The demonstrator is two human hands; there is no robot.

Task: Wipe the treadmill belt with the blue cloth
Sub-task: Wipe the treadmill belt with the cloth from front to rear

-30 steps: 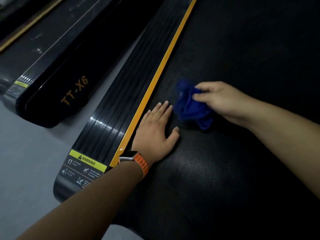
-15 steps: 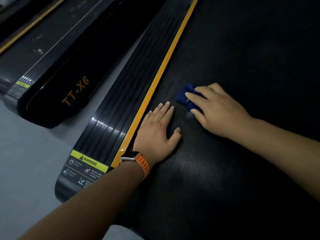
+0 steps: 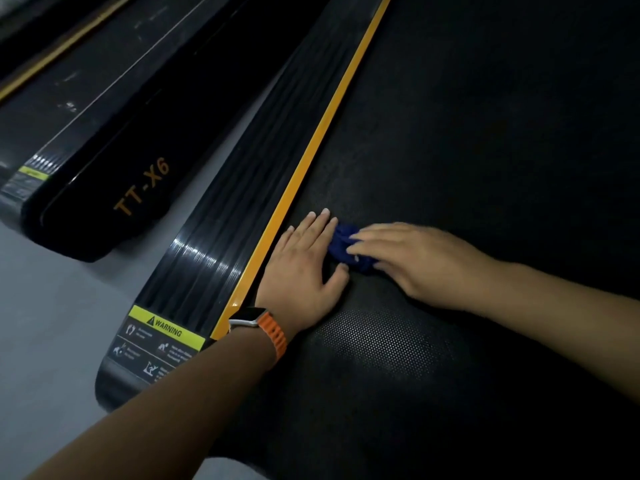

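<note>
The black dotted treadmill belt (image 3: 467, 150) fills the right of the head view. My right hand (image 3: 412, 261) lies flat on the belt and presses down the bunched blue cloth (image 3: 343, 249), which shows only at the fingertips. My left hand (image 3: 301, 268), with an orange-strapped watch on the wrist, rests flat on the belt with fingers spread. It sits beside the yellow stripe, and the cloth touches its index finger side.
A ribbed black side rail (image 3: 221, 244) with a yellow stripe (image 3: 318, 147) and a warning label (image 3: 162, 332) runs along the belt's left. A second treadmill (image 3: 104, 150) marked TT-X6 lies further left. Grey floor (image 3: 45, 323) separates them.
My right hand has flattened onto the cloth and slid it left and toward me, up against my left hand. My left hand has stayed planted on the belt.
</note>
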